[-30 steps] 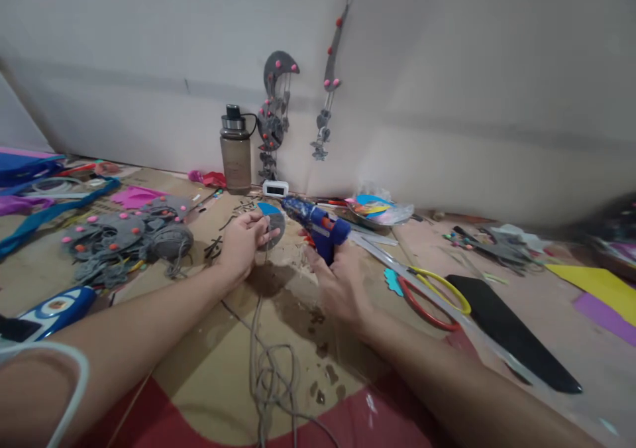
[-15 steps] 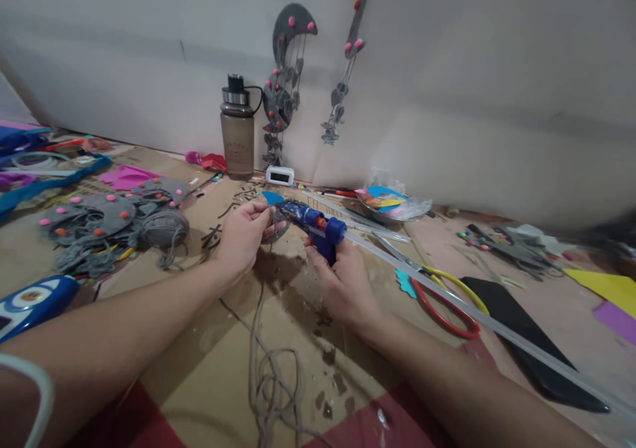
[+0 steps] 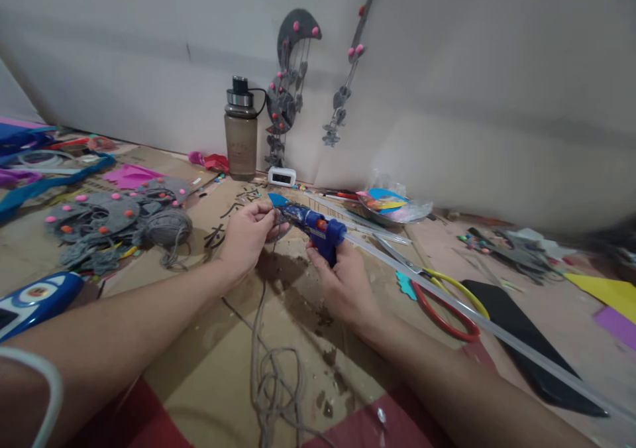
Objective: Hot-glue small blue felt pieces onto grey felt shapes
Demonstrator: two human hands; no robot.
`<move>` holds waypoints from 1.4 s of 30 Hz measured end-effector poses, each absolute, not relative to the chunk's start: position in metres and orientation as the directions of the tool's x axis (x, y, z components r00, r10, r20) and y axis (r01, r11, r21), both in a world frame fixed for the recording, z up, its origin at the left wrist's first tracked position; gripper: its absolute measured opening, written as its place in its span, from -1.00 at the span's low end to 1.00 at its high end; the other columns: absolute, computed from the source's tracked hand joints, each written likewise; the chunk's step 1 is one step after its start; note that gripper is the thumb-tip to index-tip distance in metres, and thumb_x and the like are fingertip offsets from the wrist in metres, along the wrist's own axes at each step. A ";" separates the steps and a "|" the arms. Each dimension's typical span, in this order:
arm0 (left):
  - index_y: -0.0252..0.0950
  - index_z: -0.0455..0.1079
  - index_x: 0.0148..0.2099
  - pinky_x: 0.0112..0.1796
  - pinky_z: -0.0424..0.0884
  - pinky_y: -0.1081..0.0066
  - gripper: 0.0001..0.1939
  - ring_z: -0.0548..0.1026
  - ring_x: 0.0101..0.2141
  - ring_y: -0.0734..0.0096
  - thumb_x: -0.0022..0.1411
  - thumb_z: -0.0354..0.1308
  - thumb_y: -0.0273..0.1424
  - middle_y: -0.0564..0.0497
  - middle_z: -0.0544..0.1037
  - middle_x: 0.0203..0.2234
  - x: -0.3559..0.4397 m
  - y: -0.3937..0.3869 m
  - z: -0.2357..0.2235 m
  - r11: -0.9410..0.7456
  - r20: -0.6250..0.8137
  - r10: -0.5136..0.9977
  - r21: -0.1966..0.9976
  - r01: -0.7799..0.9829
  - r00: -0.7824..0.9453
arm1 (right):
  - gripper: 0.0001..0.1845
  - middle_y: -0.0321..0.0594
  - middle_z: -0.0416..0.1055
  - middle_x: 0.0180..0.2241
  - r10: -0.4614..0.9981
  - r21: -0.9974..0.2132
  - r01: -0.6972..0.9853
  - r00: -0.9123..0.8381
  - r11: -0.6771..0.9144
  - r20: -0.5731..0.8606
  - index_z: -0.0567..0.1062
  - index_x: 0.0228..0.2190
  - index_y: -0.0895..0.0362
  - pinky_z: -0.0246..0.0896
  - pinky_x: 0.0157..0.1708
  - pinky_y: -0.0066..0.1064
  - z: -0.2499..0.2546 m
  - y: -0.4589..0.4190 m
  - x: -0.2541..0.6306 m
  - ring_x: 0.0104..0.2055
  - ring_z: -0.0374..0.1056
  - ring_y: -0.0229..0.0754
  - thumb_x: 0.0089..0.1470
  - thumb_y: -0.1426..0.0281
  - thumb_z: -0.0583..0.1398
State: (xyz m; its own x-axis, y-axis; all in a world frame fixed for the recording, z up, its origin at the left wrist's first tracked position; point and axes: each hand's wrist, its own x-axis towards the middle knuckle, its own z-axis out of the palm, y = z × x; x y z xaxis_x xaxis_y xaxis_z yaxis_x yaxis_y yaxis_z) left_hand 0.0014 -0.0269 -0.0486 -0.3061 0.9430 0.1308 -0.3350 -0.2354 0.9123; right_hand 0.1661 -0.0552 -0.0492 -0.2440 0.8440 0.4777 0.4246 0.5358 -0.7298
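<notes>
My right hand (image 3: 342, 282) is wrapped round the grip of a blue glue gun (image 3: 313, 226) with a long clear glue stick (image 3: 447, 302) trailing out of its back. The gun's nozzle points left at a small grey felt piece with a blue part (image 3: 275, 203), which my left hand (image 3: 246, 236) pinches just above the cardboard floor (image 3: 218, 342). Grey cord (image 3: 271, 375) hangs from the felt piece and coils between my forearms.
A brown water bottle (image 3: 241, 133) and a small white clock (image 3: 281, 177) stand by the wall, under hanging grey felt mobiles (image 3: 288, 83). Grey felt shapes with pink dots (image 3: 114, 219) lie left. Red-and-yellow scissors (image 3: 437, 292) and a black sheet (image 3: 527, 342) lie right.
The gun's nozzle has come closer to the felt piece in my left hand, and both hands have shifted slightly as the view tilted.
</notes>
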 end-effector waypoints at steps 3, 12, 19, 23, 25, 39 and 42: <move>-0.33 0.34 -0.47 -0.35 0.53 0.44 -0.83 0.40 -0.57 0.62 -0.07 0.28 -0.40 0.16 0.37 -0.62 0.001 -0.027 -0.049 -0.240 0.137 0.942 0.913 -0.329 -0.307 | -0.78 -0.12 0.46 -0.22 0.842 -0.723 0.433 -0.245 0.539 0.481 0.41 -0.21 0.12 0.25 -0.17 -0.20 -0.049 -0.055 0.166 -0.20 0.36 -0.08 0.12 0.31 0.09; -0.35 0.33 -0.41 -0.36 0.52 0.43 -0.77 0.49 -0.51 0.52 -0.09 0.30 -0.37 0.07 0.48 -0.53 0.001 -0.028 -0.045 -0.219 0.108 0.939 0.918 -0.329 -0.325 | -0.76 -0.11 0.46 -0.28 0.860 -0.726 0.463 -0.220 0.507 0.460 0.41 -0.22 0.12 0.25 -0.22 -0.19 -0.050 -0.055 0.168 -0.27 0.35 -0.08 0.12 0.26 0.08; -0.36 0.35 -0.39 -0.28 0.51 0.38 -0.76 0.47 -0.48 0.54 -0.08 0.31 -0.35 0.07 0.49 -0.52 0.000 -0.029 -0.043 -0.259 0.156 0.931 0.919 -0.298 -0.330 | -0.67 -0.06 0.46 -0.21 0.882 -0.732 0.497 -0.192 0.465 0.430 0.40 -0.13 0.15 0.23 -0.16 -0.14 -0.050 -0.055 0.170 -0.20 0.36 -0.02 0.12 0.24 0.08; -0.36 0.36 -0.38 -0.24 0.50 0.34 -0.75 0.47 -0.45 0.52 -0.07 0.31 -0.32 0.05 0.49 -0.50 -0.001 -0.029 -0.044 -0.269 0.171 0.933 0.916 -0.297 -0.317 | -0.64 -0.06 0.46 -0.18 0.873 -0.735 0.479 -0.188 0.481 0.449 0.40 -0.10 0.14 0.23 -0.13 -0.15 -0.052 -0.054 0.171 -0.16 0.36 -0.01 0.11 0.23 0.09; -0.36 0.36 -0.39 -0.23 0.50 0.32 -0.75 0.46 -0.45 0.52 -0.06 0.31 -0.32 0.06 0.49 -0.50 -0.002 -0.028 -0.045 -0.279 0.182 0.930 0.915 -0.291 -0.319 | -0.65 -0.07 0.46 -0.18 0.873 -0.740 0.468 -0.183 0.482 0.453 0.41 -0.10 0.14 0.23 -0.11 -0.15 -0.052 -0.053 0.171 -0.15 0.37 -0.02 0.12 0.23 0.09; -0.35 0.40 -0.37 -0.20 0.48 0.32 -0.77 0.48 -0.43 0.50 -0.01 0.28 -0.29 0.03 0.51 -0.45 -0.002 -0.029 -0.044 -0.301 0.210 0.921 0.918 -0.257 -0.327 | -0.66 -0.12 0.46 -0.26 0.902 -0.812 0.401 -0.102 0.424 0.420 0.40 -0.15 0.13 0.25 -0.15 -0.18 -0.049 -0.053 0.168 -0.25 0.35 -0.07 0.07 0.22 0.11; -0.34 0.40 -0.36 -0.23 0.49 0.35 -0.78 0.49 -0.42 0.50 -0.01 0.28 -0.31 0.03 0.51 -0.45 -0.003 -0.027 -0.043 -0.303 0.200 0.918 0.911 -0.280 -0.341 | -0.71 -0.13 0.45 -0.28 0.908 -0.832 0.374 -0.084 0.410 0.410 0.40 -0.21 0.14 0.26 -0.17 -0.20 -0.043 -0.053 0.168 -0.29 0.34 -0.10 0.06 0.24 0.11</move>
State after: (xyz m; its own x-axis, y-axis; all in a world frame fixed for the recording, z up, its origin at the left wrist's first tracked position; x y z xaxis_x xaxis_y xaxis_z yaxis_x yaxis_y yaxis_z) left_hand -0.0028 -0.0270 -0.0434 -0.3413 0.9184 0.2003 -0.2801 -0.3027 0.9110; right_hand 0.1678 -0.0527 -0.0435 -0.0843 0.9081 0.4101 0.3737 0.4104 -0.8319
